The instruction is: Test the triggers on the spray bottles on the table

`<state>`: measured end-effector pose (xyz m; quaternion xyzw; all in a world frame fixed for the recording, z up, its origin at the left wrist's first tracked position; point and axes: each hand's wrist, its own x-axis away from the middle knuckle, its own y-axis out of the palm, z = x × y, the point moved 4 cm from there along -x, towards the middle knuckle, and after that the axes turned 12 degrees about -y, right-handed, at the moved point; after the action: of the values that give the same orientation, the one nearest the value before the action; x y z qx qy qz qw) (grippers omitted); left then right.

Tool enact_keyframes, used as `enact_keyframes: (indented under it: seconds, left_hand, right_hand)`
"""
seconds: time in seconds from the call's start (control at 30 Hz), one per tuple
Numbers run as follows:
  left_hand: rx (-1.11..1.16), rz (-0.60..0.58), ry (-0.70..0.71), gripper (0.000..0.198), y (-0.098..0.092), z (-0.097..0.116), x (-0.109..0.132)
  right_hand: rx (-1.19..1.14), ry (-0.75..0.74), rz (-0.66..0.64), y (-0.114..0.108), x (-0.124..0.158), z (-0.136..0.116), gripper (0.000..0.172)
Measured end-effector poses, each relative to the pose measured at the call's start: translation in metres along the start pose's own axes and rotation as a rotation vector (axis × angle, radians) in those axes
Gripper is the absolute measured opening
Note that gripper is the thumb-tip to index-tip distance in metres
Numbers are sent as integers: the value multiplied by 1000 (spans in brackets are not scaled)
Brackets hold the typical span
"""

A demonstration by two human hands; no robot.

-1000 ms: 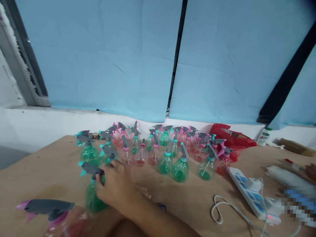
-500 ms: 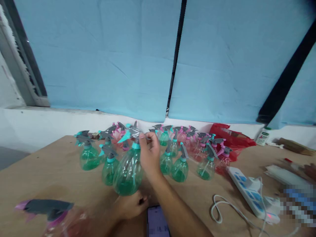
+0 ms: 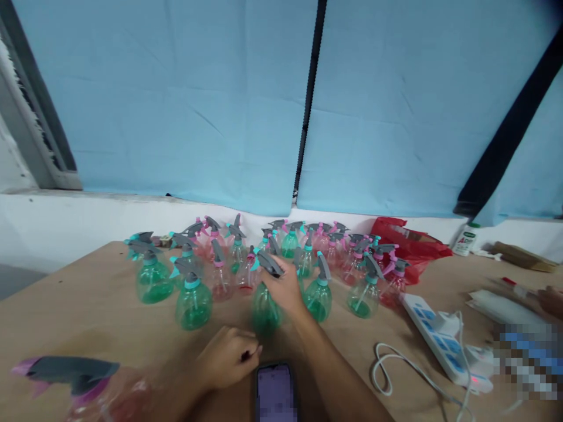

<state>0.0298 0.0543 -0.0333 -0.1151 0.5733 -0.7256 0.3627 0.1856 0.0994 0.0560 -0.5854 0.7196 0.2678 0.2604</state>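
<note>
"What do the fingers have?"

"The right hand (image 3: 284,284) is wrapped around a green spray bottle (image 3: 266,308), high up by the neck, just under the grey trigger head (image 3: 270,264). The bottle stands roughly upright below those fingers; whether its base touches the table (image 3: 109,305) I can't tell."

"And the left hand (image 3: 231,356)?"

"Nearer the body and to the left of the bottle, fingers curled into a loose fist. There's a dark patch by the thumb — a gap or something held, I can't say."

"How would the bottle handle?"

"Light, I'd judge: thin, clear plastic with only a shallow darker band low down. The round belly probably flexes and may slip, so the stiff neck is the better hold. I'd keep pressure off the trigger."

"What's around the fingers?"

"One turquoise-collared bottle (image 3: 194,305) stands left of the right hand's fingers, another (image 3: 317,300) just to their right. Pink-collared bottles (image 3: 221,281) sit beyond, to the left. A phone (image 3: 276,390) lies just right of the left fist."

"Farther out?"

"A power strip (image 3: 424,316) well to the right of both hands, and a red bag (image 3: 413,246) past it — farther from the fingers."
</note>
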Motion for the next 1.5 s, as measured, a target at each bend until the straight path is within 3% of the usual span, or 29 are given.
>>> enact_keyframes:
  seconds: [0.13, 0.27, 0.4, 0.67, 0.87, 1.07, 1.33, 1.5]
  left_hand:
    - [1, 22, 19, 38, 1, 0, 0]
    - [2, 35, 26, 37, 1, -1, 0]
    - [21, 35, 29, 37, -1, 1, 0]
    - [23, 30, 22, 36, -3, 2, 1]
    - [31, 23, 22, 36, -4, 2, 0]
    - [1, 24, 12, 36, -2, 1, 1]
    - [9, 18, 21, 36, -5, 3, 2]
    - [19, 6, 12, 36, -5, 3, 1]
  right_hand:
    - [32, 0, -64, 2, 12, 21, 30]
    - [50, 42, -83, 5, 21, 40, 11]
    - [20, 168, -128, 4, 23, 53, 9]
    - [-276, 169, -293, 6, 13, 38, 11]
    - [-370, 191, -378, 10, 15, 37, 25]
    - [-386, 250, -316, 10, 17, 45, 17]
    - [-324, 216, -327, 10, 16, 32, 22]
    - [-336, 243, -310, 11, 17, 37, 20]
